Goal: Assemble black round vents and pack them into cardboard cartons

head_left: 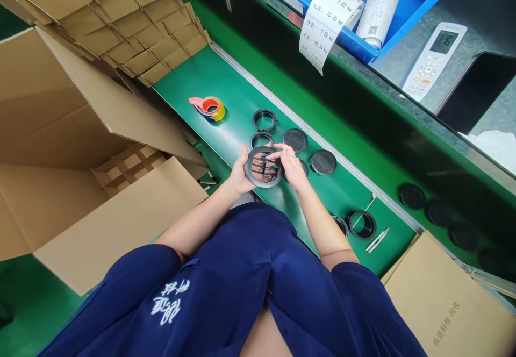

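My left hand (239, 175) is closed around the left side of a round black air vent (264, 174) with slats across its opening. The fingers of that hand show through the gaps behind the slats. At the vent's upper right, my right hand (292, 168) has bent fingers on the rim and slats. Just beyond the vent lie two black rings (265, 120), the nearer one partly covered by it. Black round pieces with closed faces (295, 140) lie by my right hand, one partly hidden under it; another (323, 162) sits farther right.
A tape dispenser (208, 108) lies on the green bench (237, 91). More black rings (362, 224) and a pen-like tool (378, 240) are at right. An open carton (121, 228) stands left, below stacked cardboard dividers (116, 18). The shelf holds a blue bin (419, 7), remote (435, 61) and phone (478, 91).
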`<state>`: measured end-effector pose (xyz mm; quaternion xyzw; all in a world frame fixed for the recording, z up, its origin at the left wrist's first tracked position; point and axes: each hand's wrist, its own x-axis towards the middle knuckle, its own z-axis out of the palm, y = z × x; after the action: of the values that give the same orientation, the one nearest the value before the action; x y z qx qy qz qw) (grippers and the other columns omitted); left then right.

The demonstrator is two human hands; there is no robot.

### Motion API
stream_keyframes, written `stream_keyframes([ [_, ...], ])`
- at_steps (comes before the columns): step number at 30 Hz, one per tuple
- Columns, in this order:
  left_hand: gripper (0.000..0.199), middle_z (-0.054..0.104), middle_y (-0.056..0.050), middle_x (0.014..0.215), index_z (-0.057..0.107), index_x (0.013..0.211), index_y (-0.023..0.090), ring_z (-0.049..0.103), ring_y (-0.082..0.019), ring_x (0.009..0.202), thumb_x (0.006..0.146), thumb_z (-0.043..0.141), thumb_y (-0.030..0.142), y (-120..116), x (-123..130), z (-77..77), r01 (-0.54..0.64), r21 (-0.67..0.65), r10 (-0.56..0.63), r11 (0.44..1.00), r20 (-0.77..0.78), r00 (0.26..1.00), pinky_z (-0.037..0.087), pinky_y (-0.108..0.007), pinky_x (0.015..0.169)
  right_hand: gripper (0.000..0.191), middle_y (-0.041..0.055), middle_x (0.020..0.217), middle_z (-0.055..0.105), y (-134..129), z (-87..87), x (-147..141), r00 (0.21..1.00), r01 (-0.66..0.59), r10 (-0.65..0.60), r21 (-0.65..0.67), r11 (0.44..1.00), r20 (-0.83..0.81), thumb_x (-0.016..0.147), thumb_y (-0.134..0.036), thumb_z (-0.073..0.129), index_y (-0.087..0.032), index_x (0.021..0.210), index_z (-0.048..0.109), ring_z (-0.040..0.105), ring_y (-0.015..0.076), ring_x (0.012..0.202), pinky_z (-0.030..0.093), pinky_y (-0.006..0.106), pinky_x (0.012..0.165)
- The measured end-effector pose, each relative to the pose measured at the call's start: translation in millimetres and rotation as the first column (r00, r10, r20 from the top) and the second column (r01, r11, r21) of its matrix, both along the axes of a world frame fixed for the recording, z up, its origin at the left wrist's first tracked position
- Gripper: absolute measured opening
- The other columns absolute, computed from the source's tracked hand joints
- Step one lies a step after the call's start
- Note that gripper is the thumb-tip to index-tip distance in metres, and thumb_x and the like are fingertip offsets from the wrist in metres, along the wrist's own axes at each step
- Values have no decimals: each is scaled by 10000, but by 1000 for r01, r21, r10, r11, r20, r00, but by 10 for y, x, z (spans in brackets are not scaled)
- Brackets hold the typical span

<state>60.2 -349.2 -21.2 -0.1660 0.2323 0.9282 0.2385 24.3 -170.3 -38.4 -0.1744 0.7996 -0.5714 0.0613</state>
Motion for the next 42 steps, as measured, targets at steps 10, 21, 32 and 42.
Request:
stream_keyframes([
  [10, 836, 736, -213, 1131, 589, 1406, 108, 711, -370, 1075, 962, 349, 773, -135, -64, -128, -4, 50, 3, 999, 34, 999, 542, -541, 971, 689, 80, 1379, 621, -99, 16, 83, 990, 93, -85, -69, 993, 110, 1057, -654, 250, -234, 1097, 795, 551, 223, 1347, 420, 408, 1188],
  [21, 802, 721, -207, 1218, 620, 1384, 122, 677, -391, 1171, 966, 375, 761, -306, -163, -196, -31, 73, 24, 997, 91, 996, 536, -563, 1004, 663, 68, 1512, 541, -218, -217, 7, 1000, -21, 21, 26, 999, 12, 1068, -610, 188, -284, 1361, 685, 468, 271, 1436, 448, 483, 1165],
  [32, 745, 755, -195, 1131, 679, 1315, 116, 694, -371, 1148, 966, 433, 726, -441, -146, -448, -3, -17, 8, 1000, 289, 957, 541, -504, 1032, 1013, 168, 1736, 93, -496, -402, 135, 934, -287, 356, 534, 795, -28, 869, -686, 649, -203, 1657, 234, 81, 392, 1594, 235, 637, 1249],
  [42, 728, 749, -158, 1187, 635, 1375, 154, 708, -337, 1129, 998, 367, 716, -604, -364, -225, -39, 83, 23, 996, 194, 981, 535, -514, 1040, 583, 91, 1643, 358, -393, -253, -289, 955, -153, 224, 324, 933, -193, 1039, -618, 358, -284, 1439, 620, 215, 333, 1551, 245, 597, 1262],
])
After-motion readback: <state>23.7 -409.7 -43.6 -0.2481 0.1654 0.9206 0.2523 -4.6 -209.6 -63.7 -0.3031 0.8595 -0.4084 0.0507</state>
